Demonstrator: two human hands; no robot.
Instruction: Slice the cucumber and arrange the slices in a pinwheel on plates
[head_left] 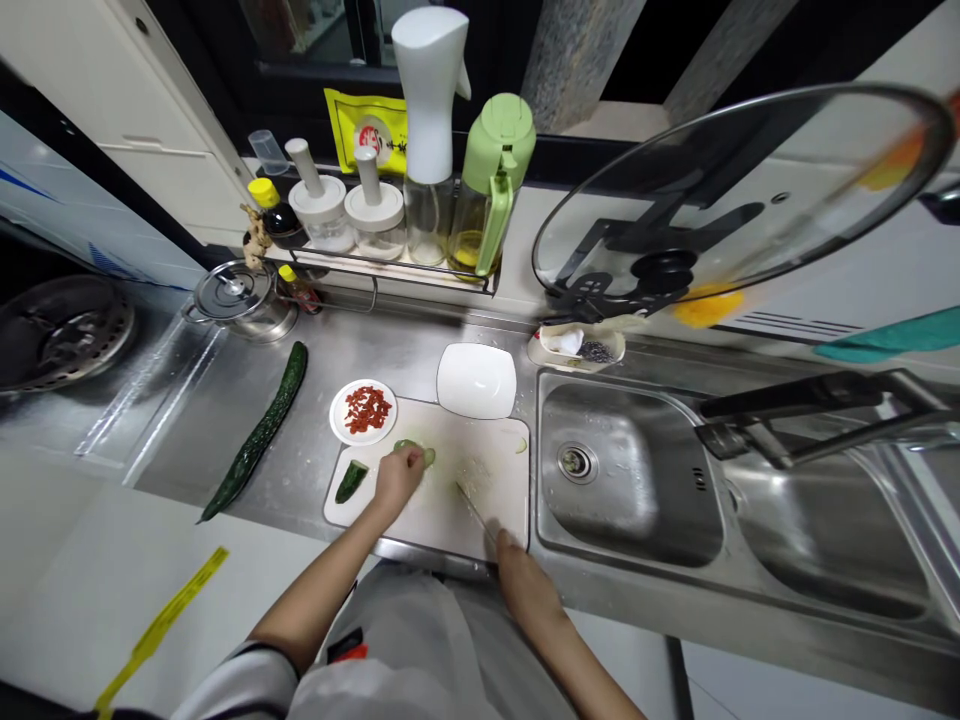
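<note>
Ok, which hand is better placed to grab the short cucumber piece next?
Probably the left hand: it's nearer the short cucumber piece, though it's at some pale green pieces; the right hand holds a knife.

Indoor light OK, glare on steel ctr [206,410], edges warped w/ wide-angle stretch.

The pale rectangular chopping board [511,480] is placed beneath the left hand [399,480]. Just left of that hand, a short dark-green cucumber piece [350,483] is laid on it; the long dark-green cucumber [262,433] is located farther left. Behind the hand are set the round white plate [337,418], leftward, and the rounded white dish [477,380], rightward. The rectangular steel sink basin [637,490] is sited right of the right hand [523,575].
</note>
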